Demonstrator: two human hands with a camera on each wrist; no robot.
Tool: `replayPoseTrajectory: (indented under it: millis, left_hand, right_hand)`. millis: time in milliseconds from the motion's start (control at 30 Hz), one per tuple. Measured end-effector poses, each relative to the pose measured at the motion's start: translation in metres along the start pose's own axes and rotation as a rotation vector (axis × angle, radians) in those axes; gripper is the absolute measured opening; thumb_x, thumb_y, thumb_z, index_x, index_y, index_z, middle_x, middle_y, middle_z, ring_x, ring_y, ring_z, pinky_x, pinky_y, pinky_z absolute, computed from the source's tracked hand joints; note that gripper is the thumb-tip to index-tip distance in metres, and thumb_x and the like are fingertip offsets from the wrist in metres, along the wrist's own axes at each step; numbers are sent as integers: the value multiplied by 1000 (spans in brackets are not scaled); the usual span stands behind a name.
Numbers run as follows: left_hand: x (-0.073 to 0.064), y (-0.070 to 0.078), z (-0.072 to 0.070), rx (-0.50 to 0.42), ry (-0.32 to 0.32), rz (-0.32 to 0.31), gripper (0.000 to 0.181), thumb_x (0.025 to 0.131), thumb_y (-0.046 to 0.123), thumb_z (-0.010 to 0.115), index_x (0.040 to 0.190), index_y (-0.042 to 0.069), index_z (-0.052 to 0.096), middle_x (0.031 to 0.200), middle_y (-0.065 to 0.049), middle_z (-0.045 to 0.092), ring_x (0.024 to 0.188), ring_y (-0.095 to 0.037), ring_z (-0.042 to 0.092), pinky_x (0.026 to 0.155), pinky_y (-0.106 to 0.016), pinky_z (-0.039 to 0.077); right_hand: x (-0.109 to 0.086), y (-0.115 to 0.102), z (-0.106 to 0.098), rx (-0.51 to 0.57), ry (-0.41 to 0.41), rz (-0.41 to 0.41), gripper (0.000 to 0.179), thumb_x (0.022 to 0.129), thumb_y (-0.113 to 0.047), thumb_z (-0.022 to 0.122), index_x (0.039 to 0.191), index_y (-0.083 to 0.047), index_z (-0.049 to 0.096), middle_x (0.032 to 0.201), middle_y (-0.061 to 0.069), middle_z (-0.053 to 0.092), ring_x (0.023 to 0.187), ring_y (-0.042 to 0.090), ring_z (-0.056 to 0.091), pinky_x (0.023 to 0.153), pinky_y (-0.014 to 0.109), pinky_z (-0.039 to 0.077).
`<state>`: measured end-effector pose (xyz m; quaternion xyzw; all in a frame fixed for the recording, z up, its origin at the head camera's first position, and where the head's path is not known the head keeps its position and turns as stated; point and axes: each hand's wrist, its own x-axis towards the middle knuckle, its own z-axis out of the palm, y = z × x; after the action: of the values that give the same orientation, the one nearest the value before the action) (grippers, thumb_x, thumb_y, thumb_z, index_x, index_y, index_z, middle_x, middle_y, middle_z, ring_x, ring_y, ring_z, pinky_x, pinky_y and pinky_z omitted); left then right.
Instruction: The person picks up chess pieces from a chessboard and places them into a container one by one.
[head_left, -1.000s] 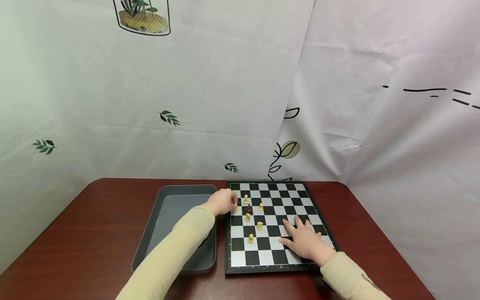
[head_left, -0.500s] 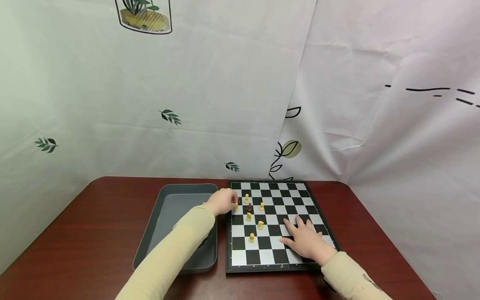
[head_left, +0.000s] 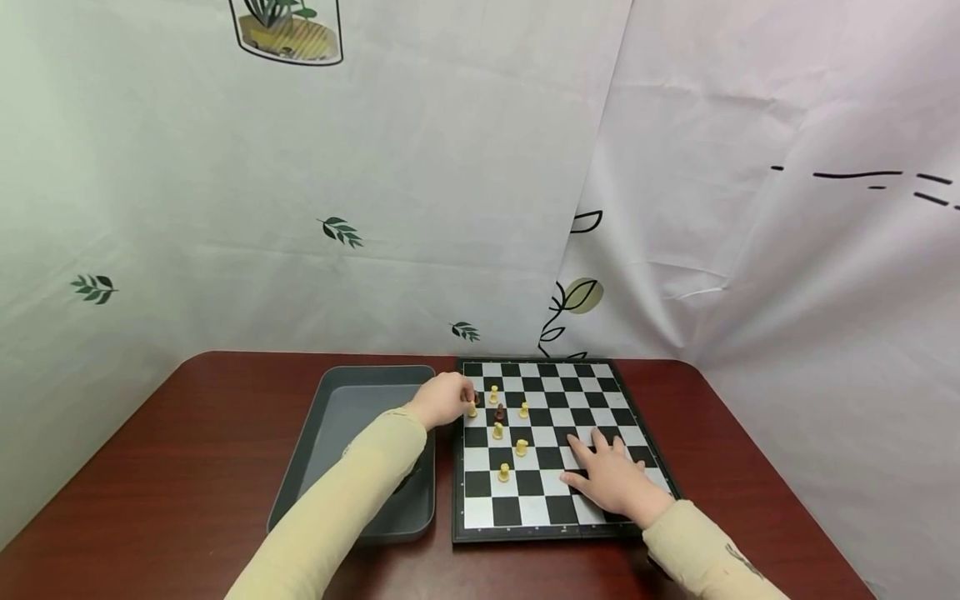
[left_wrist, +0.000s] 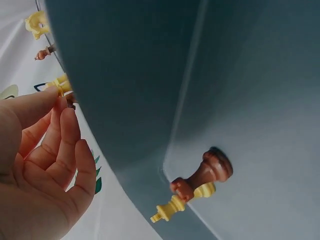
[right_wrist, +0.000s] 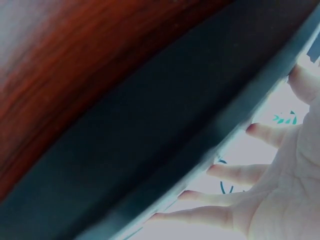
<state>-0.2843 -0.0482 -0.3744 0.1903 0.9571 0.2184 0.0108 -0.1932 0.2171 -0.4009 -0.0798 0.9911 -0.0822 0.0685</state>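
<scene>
The left hand (head_left: 444, 400) barely shifts from a second ago, thumb and fingertips pinching the top of a yellow chess piece (head_left: 472, 411) at the chessboard (head_left: 525, 537)'s left edge, so handling it seems unfinished, while the right hand (head_left: 611, 482) rests spread there.

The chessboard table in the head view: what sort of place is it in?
Perhaps a staged tabletop corner for games or filming; the wider room is out of view. A reddish-brown table stands before creased, leaf-printed white cloth, bearing a chessboard and gray tray.
</scene>
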Motion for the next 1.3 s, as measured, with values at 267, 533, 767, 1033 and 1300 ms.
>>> replayPoseTrajectory:
  millis: [267, 533, 767, 1033, 1300]
  left_hand:
    - [0, -5, -6, -16, 17, -19, 9, 86, 13, 68, 79, 11, 65, 75, -1, 59, 64, -15, 48, 60, -27, 40]
    - [-4, -9, -14, -49, 38, -3, 9, 86, 12, 68, 78, 11, 64, 74, 0, 59, 63, -14, 48, 59, -27, 40]
    - [-10, -15, -22, -77, 51, -15, 10, 86, 12, 68, 77, 11, 64, 72, 1, 59, 62, -13, 49, 58, -26, 41]
    - [-20, -28, -35, -108, 75, 0, 9, 87, 9, 66, 78, 9, 64, 73, -1, 61, 63, -13, 50, 61, -28, 43]
    - [-32, -44, -44, -140, 77, -32, 8, 88, 9, 65, 81, 7, 64, 74, -3, 60, 65, -14, 51, 61, -29, 43]
  right_hand:
    - [0, -1, -1, -4, -1, -3, 65, 88, -48, 59, 140, -11, 45, 143, 30, 33, 127, 59, 30, 83, 78, 30]
    - [-1, -1, -1, -5, 0, -3, 65, 88, -48, 59, 140, -11, 45, 143, 30, 34, 126, 59, 30, 82, 78, 30]
    - [-1, -1, -1, -5, 3, -8, 65, 88, -48, 59, 140, -11, 46, 143, 30, 34, 126, 60, 31, 82, 78, 30]
    - [0, 0, 1, -9, 5, -7, 65, 88, -48, 59, 140, -11, 45, 143, 30, 34, 126, 59, 31, 82, 78, 30]
    - [-1, 0, 0, -1, 0, -2, 65, 89, -47, 59, 140, -11, 45, 144, 30, 33, 127, 59, 30, 83, 78, 29]
